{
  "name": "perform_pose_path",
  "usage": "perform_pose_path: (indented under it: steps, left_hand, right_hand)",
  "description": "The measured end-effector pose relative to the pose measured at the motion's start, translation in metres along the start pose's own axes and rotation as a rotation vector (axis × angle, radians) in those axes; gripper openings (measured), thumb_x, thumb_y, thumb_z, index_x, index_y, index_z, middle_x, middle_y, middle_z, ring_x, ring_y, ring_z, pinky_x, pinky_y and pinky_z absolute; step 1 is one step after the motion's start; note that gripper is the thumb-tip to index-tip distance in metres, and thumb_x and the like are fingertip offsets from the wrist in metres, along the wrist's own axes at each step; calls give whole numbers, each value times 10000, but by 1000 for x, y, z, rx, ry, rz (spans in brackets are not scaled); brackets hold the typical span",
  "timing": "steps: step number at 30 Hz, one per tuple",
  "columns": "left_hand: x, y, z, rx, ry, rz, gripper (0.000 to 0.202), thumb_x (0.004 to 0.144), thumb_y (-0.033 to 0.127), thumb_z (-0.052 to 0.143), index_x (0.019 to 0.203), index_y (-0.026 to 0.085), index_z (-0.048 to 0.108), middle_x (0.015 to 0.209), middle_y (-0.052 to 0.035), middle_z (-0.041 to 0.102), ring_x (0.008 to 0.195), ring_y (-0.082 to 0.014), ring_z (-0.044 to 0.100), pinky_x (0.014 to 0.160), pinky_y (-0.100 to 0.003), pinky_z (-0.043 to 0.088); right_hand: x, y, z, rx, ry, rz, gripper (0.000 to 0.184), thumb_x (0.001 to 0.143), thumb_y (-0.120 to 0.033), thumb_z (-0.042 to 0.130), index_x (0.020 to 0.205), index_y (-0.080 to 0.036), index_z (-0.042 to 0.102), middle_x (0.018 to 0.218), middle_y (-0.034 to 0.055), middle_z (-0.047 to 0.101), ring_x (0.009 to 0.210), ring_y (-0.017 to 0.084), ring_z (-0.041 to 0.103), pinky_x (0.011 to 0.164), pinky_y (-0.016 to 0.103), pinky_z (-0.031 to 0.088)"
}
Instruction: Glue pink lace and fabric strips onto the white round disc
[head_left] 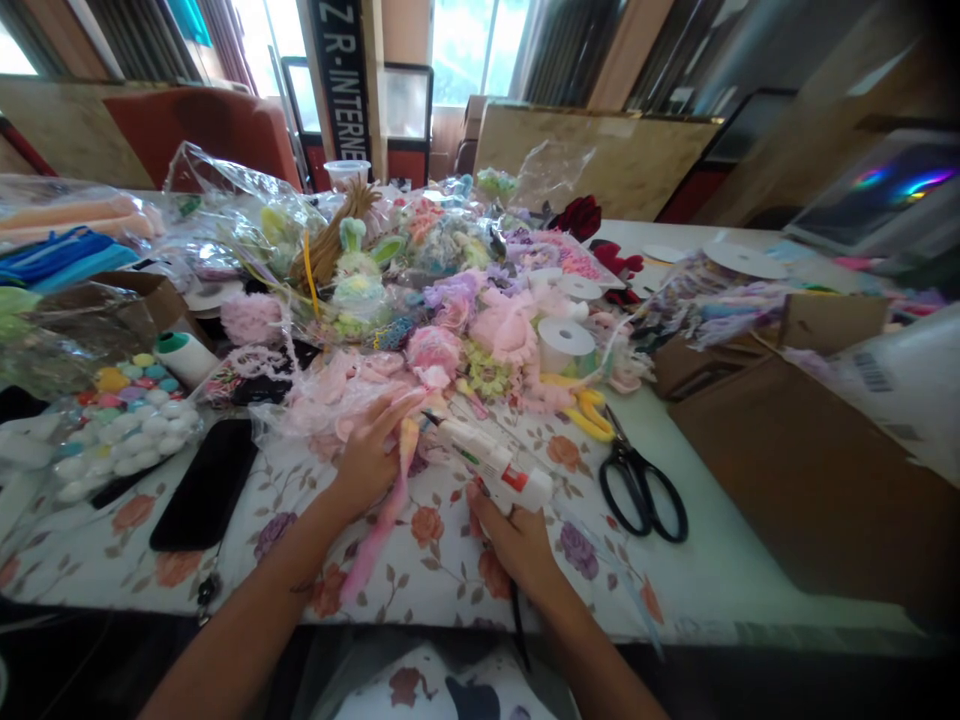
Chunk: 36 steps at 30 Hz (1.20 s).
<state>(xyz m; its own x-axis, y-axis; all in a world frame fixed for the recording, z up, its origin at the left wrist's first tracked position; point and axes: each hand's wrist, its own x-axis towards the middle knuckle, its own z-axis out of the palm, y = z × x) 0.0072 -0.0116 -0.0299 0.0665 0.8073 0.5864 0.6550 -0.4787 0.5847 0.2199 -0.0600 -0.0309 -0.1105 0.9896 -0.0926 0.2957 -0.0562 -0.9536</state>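
A white hot glue gun is gripped in my right hand, its dark nozzle pointing left. Its tip sits close to my left hand, which has its fingers closed on a pink fuzzy strip. The strip hangs down over the flowered cloth, with a pale orange part near the top. Whether the nozzle touches the strip I cannot tell. Beyond my fingers lie a pink pompom ball and pink fabric pieces.
Black-handled scissors lie to the right, beside a cardboard box. At left are a black phone, a bag of pompoms and a thread cone. Craft materials are heaped across the back. A ribbon spool stands among them.
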Motion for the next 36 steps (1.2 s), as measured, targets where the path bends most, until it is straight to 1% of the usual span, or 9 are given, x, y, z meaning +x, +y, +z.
perform_pose_path:
  steps: [3,12,14,16,18,22,25,31,36]
  left_hand:
    - [0,0,0,0,-7,7,459,845,112,519,1280,251,569,1234,-62,640,1170,-175,571,993,-304,474]
    - [1,2,-2,2,-1,-15,446,842,110,520,1263,241,581,1273,-64,630,1200,-180,556,1020,-317,457]
    - [1,2,-2,-3,-1,-7,444,844,118,524,1266,242,581,1268,-64,636,1200,-180,557,1022,-315,456]
    - [2,3,-2,2,-3,-6,425,853,148,533,1263,247,585,1254,-63,645,1191,-182,564,1018,-318,462]
    - [2,3,-2,7,-1,-5,410,857,163,534,1254,248,591,1246,-64,649,1187,-184,567,1012,-321,467]
    - [2,4,-2,0,27,-17,396,856,148,526,1233,240,603,1243,-72,648,1168,-181,578,996,-315,477]
    - [2,5,-2,-3,34,-24,386,862,158,529,1232,238,601,1237,-76,648,1149,-178,588,986,-314,483]
    - [2,5,-3,5,13,-14,380,876,193,526,1246,246,592,1228,-70,654,1168,-188,576,1010,-338,470]
    - [3,6,-2,7,39,-23,371,874,177,529,1231,241,602,1220,-67,653,1159,-176,578,1003,-311,467]
  right_hand:
    - [0,1,2,11,-7,13,401,846,-497,548,595,-184,557,504,1,538,493,138,499,506,254,396]
    - [-1,-7,1,-4,26,5,461,822,-536,554,508,-200,514,455,9,513,453,143,518,465,259,414]
    - [-4,-8,4,40,-14,105,466,822,-570,546,528,-212,490,398,-11,472,377,143,498,380,250,382]
    - [-8,-9,7,97,-55,244,474,825,-614,525,559,-228,457,326,-47,388,271,139,428,280,236,291]
    - [-9,-10,8,127,-66,311,479,824,-632,517,572,-231,448,305,-63,355,225,136,393,241,227,246]
    - [-5,-8,4,70,11,171,463,809,-567,565,531,-201,504,397,-15,479,318,127,491,303,219,357]
    - [-3,-5,2,30,58,99,467,815,-545,565,508,-196,516,420,-2,496,362,124,508,341,221,391]
    - [-9,-5,8,135,-58,314,477,804,-636,555,569,-226,485,321,-49,396,231,132,413,228,226,275]
    - [-8,-4,6,143,-56,303,478,821,-612,548,545,-230,469,294,-44,394,244,153,460,233,229,313]
